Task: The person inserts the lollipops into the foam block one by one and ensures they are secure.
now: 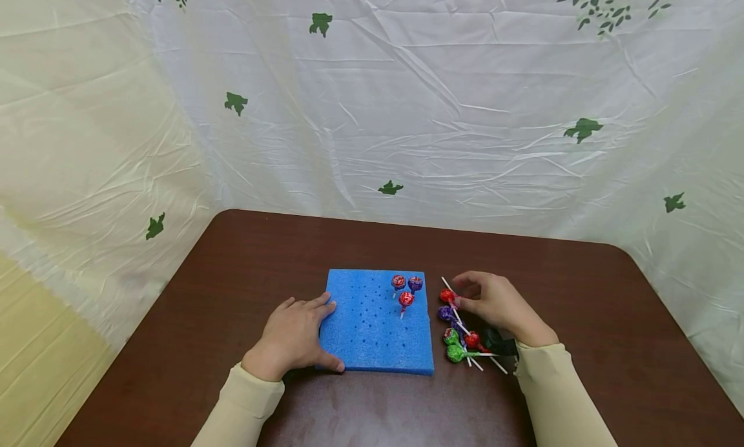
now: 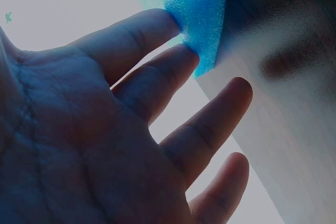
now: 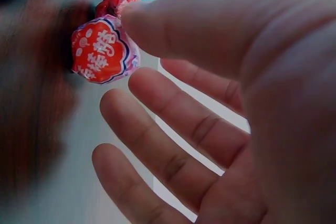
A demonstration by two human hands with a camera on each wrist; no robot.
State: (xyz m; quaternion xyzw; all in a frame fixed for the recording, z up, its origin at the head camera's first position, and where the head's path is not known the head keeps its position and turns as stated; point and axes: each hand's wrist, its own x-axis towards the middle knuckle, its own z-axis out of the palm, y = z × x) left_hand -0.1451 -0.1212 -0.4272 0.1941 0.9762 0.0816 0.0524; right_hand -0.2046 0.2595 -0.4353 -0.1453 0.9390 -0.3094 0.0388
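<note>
A blue foam block (image 1: 372, 350) with rows of small holes lies on the table. My left hand (image 1: 296, 334) rests against its left side, fingers spread, thumb at the front corner; in the left wrist view two fingertips meet the foam edge (image 2: 202, 24). Three wrapped lollipops stand in the block's far right part: two red (image 1: 406, 298) and one purple (image 1: 415, 283). My right hand (image 1: 494, 301) is over a loose pile of lollipops. Its thumb touches the wrapper neck of a red lollipop (image 3: 100, 51); the other fingers look apart from it.
Right of the block, the loose pile holds purple (image 1: 445, 313), green (image 1: 456, 353) and red (image 1: 472, 339) lollipops, their white sticks crossing. All lie on a dark brown table (image 1: 279, 240). A white cloth (image 1: 465, 111) with green leaf shapes hangs behind it.
</note>
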